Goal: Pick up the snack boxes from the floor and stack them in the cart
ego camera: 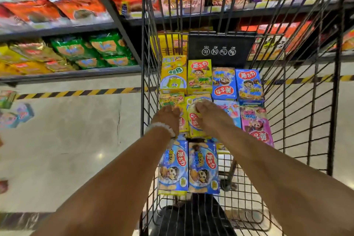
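Observation:
Both my arms reach down into the black wire cart [298,113]. My left hand [169,116] rests on a yellow snack box [172,100] in the middle row, and a white bead bracelet sits on that wrist. My right hand [208,114] lies on the neighbouring yellow box [193,126], fingers spread over its top; whether they curl round an edge is hidden. Several snack boxes lie flat in rows on the cart floor: yellow ones [199,76] and blue ones [249,86] at the far end, a pink one [256,126] on the right, two blue ones [203,168] nearest me.
More snack boxes [17,115] lie on the pale floor at far left, blurred. A yellow and black striped line [76,93] runs along the floor before the shelves [67,73] stacked with snack bags. The cart's black seat flap [220,50] stands at the far end.

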